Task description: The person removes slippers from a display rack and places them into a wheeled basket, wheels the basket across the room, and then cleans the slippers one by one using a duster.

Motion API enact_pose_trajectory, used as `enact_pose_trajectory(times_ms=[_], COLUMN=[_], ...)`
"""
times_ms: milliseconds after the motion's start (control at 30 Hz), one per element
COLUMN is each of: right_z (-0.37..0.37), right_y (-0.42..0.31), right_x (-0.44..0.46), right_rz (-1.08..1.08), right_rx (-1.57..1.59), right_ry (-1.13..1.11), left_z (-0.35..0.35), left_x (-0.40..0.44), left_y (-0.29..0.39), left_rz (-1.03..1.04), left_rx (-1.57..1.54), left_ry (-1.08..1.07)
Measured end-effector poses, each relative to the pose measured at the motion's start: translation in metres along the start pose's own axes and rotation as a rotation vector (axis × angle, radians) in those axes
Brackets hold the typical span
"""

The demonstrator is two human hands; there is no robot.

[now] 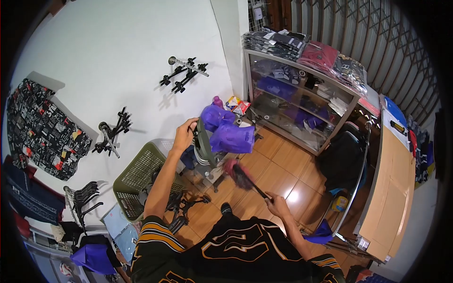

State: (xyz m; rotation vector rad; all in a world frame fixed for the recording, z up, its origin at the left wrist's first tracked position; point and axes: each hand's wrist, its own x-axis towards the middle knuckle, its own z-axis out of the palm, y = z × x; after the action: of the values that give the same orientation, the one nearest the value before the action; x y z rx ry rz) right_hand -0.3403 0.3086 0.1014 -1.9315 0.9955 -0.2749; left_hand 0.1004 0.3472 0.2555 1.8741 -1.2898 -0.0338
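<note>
My left hand (185,134) is raised with its fingers closed over the top edge of a dark green rounded object (203,144), whose exact kind I cannot make out. Purple plastic bags (231,137) sit just to the right of it. My right hand (277,205) grips the black handle of a duster (240,175). The duster's fluffy pink and dark head is blurred and hangs over the tiled floor, below the bags and close to the green object.
An olive laundry basket (141,172) with black hangers stands left of my left arm. Ahead is a glass display case (302,94) topped with packed clothes. To the right, a metal rail (361,174) runs beside a cardboard-topped table (391,184). Hangers (184,75) hang on the wall.
</note>
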Motion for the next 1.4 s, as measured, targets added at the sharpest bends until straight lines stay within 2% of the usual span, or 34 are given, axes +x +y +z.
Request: enact_pose_trajectory(times_ms=[33, 100, 133, 200, 333, 400, 433, 500, 567, 633, 800, 867, 933, 1000, 1067, 1100, 1167, 1200, 1300, 1400], right_z=[-0.003, -0.013, -0.021, -0.03, -0.009, 0.004, 0.005, 0.016, 0.015, 0.002, -0.028, -0.025, -0.016, -0.015, -0.004, -0.004, -0.006, -0.008, -0.024, -0.029], right_y=[-0.006, -0.026, -0.042, -0.072, -0.066, -0.035, -0.022, 0.023, 0.03, 0.016, -0.043, -0.04, -0.03, -0.011, 0.027, 0.025, 0.022, 0.016, -0.031, -0.046], right_x=[0.002, 0.006, 0.008, 0.011, 0.027, 0.037, 0.039, 0.033, 0.033, 0.017, -0.002, -0.003, 0.0, 0.001, 0.004, 0.001, -0.005, -0.008, -0.013, -0.01], right_rz=[0.0, 0.021, 0.025, -0.085, -0.196, -0.171, -0.074, -0.064, -0.059, 0.05, 0.015, -0.028, -0.083, -0.014, -0.136, -0.143, -0.063, -0.062, -0.028, -0.079], right_rx=[0.0, 0.264, 0.265, 0.41, 0.493, 0.025, -0.014, -0.074, -0.139, 0.051, 0.342, 0.399, 0.366, 0.251, -0.263, -0.266, -0.071, -0.073, 0.244, 0.336], right_ry=[0.001, 0.113, 0.118, 0.227, 0.261, 0.113, -0.032, -0.022, -0.009, 0.067, 0.076, 0.056, -0.075, -0.125, -0.112, -0.117, -0.014, -0.02, 0.207, 0.23], left_z=[-0.001, 0.002, 0.004, 0.006, 0.023, 0.028, 0.029, 0.028, 0.028, 0.027, 0.031, 0.035, 0.037, 0.037, 0.033, 0.029, 0.021, 0.016, 0.004, 0.004], left_x=[-0.001, -0.003, -0.003, -0.005, -0.003, -0.003, -0.002, -0.003, -0.003, -0.002, -0.003, -0.003, -0.003, -0.005, -0.005, -0.006, -0.008, -0.01, -0.014, -0.018], left_y=[-0.003, -0.004, -0.001, 0.009, 0.013, 0.018, 0.017, 0.017, 0.016, 0.014, 0.016, 0.018, 0.013, 0.011, 0.012, 0.011, 0.008, 0.012, 0.024, 0.012], left_rz=[0.001, -0.029, -0.025, -0.114, -0.077, -0.056, -0.063, -0.078, -0.074, -0.071, -0.128, -0.127, -0.1, -0.078, -0.047, -0.051, -0.152, -0.158, -0.297, -0.335], left_rx=[0.0, -0.124, -0.127, -0.159, -0.175, -0.187, -0.201, -0.196, -0.203, -0.191, -0.049, 0.15, 0.203, 0.257, 0.339, 0.342, 0.466, 0.466, 0.572, 0.618], left_ry=[0.0, -0.047, -0.052, -0.13, -0.166, -0.159, -0.163, -0.159, -0.134, -0.11, -0.089, -0.007, 0.025, 0.062, 0.156, 0.163, 0.094, 0.093, -0.042, -0.075])
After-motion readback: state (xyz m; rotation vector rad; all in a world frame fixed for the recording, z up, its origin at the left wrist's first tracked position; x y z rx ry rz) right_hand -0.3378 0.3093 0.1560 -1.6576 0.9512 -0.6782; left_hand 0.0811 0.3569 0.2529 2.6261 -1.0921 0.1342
